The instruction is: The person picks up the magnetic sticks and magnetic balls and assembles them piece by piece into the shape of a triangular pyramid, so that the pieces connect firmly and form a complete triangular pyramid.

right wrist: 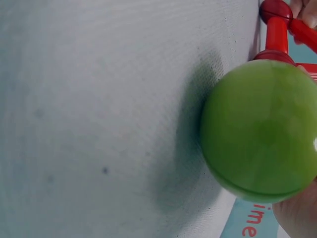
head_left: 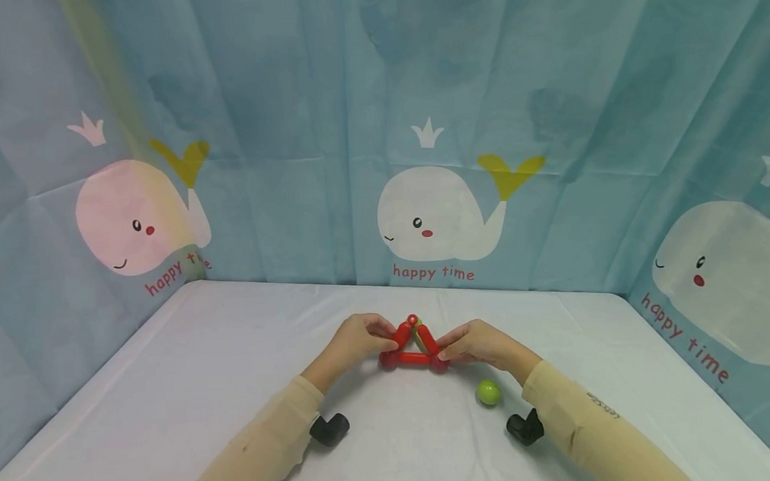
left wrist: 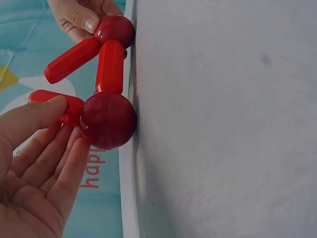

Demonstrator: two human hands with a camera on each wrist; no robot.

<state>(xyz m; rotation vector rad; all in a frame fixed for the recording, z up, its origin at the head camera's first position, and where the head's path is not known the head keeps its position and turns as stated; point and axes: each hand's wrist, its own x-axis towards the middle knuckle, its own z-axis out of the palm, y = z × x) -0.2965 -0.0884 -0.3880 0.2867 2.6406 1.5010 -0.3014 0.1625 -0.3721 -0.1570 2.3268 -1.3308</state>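
Observation:
A triangle of red magnetic-looking rods and balls stands on the table between the hands. Its bottom red rod (head_left: pixel 414 358) joins a left red ball (left wrist: pixel 108 121) and a right red ball (left wrist: pixel 114 29). My left hand (head_left: pixel 361 337) pinches the left slanting rod (left wrist: pixel 74 110) between thumb and fingers. On the other side, my right hand (head_left: pixel 474 343) holds the frame by its lower right corner, with the thumb at the ball. A red ring-like tip (head_left: pixel 412 319) shows at the top. Something green (head_left: pixel 420 336) is partly hidden behind the rods.
A loose green ball (head_left: pixel 489 392) lies near the right wrist and fills much of the right wrist view. Black bent pieces (head_left: pixel 330 430) sit at both cuffs. The white table (head_left: pixel 267 322) ends at a blue curtain (head_left: pixel 282 201) with whale prints.

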